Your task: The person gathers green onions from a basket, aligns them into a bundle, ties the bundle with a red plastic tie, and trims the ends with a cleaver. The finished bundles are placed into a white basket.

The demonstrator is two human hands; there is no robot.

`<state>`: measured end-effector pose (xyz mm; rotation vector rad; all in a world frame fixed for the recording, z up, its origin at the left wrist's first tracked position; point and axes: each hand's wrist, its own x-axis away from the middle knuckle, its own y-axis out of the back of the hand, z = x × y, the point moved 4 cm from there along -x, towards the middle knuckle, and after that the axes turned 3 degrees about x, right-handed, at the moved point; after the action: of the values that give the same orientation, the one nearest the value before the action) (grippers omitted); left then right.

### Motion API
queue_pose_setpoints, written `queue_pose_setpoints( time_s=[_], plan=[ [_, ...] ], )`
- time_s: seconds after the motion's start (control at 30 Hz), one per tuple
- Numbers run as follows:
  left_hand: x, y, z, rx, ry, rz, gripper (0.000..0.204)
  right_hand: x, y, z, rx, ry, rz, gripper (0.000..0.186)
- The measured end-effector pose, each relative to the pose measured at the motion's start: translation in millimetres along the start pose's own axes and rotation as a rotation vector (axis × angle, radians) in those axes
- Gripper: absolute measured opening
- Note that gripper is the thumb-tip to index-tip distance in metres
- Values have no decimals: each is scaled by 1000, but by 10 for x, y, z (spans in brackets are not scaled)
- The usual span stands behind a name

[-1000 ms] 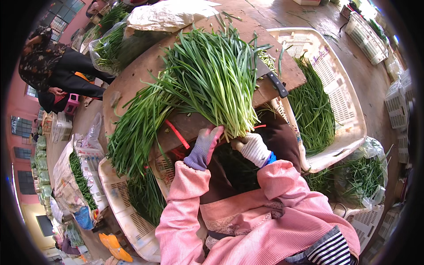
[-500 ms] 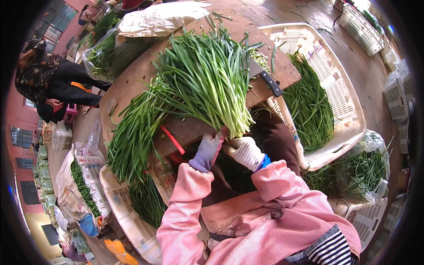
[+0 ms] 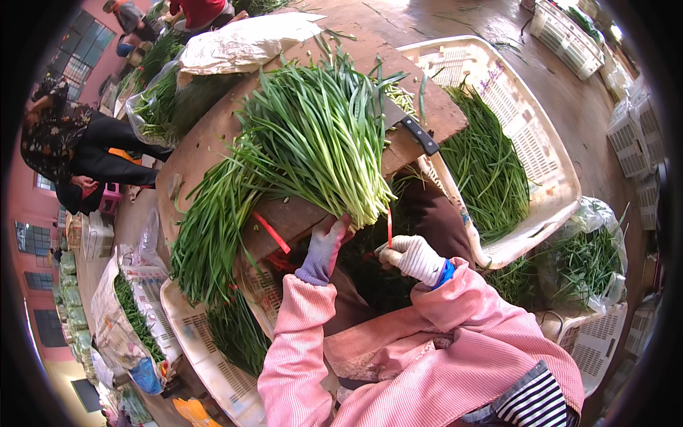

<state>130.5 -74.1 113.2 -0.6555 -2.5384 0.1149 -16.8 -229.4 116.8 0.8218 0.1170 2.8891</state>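
Note:
A big bunch of green garlic chives (image 3: 320,135) lies on a brown board (image 3: 213,121), its pale stem ends reaching past the near edge. At those ends, my left hand (image 3: 324,249) in a greyish-purple glove grips the underside, fingers partly hidden. My right hand (image 3: 415,257), in a whitish glove, is apart from the bunch and pinches a thin red strip (image 3: 389,228) that runs up to the stems. Another red strip (image 3: 272,233) lies on the board's near edge. A knife (image 3: 420,135) with a black handle rests at the right, beside cut stem pieces (image 3: 400,98).
To the right stands a white plastic crate (image 3: 562,171) with more chives. Another crate (image 3: 188,320) is at the lower left. A white sack (image 3: 249,43) lies at the board's far edge. A person (image 3: 85,135) in black trousers stands at the left.
My right hand has moved right, away from the stem ends, and the red strip now shows stretched from it. My left hand stays at the bunch. The whole view has shifted slightly.

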Motion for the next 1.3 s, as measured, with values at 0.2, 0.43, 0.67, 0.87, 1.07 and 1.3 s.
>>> queue_pose_setpoints(
  time_s=[0.2, 0.43, 0.67, 0.87, 1.07, 1.3],
  plan=[
    [176, 50, -16, 77, -48, 91, 41, 125, 290, 108, -182, 8, -72, 27],
    [807, -105, 254, 62, -186, -144, 33, 301, 262, 240, -353, 15, -12, 27],
    [1088, -413, -297, -324, -644, -107, 31, 315, 237, 287, -311, 8, 4, 26],
    [332, -852, -1145, -944, -724, -120, 75, 332, 224, 215, -295, -23, 2, 25],
    [171, -949, -1186, -1138, -608, -114, 71, 293, 353, 70, -289, -18, -37, 25],
    [469, -926, -1082, -1088, -686, -87, 72, 293, 342, 71, -298, 5, -20, 25]
  ],
)
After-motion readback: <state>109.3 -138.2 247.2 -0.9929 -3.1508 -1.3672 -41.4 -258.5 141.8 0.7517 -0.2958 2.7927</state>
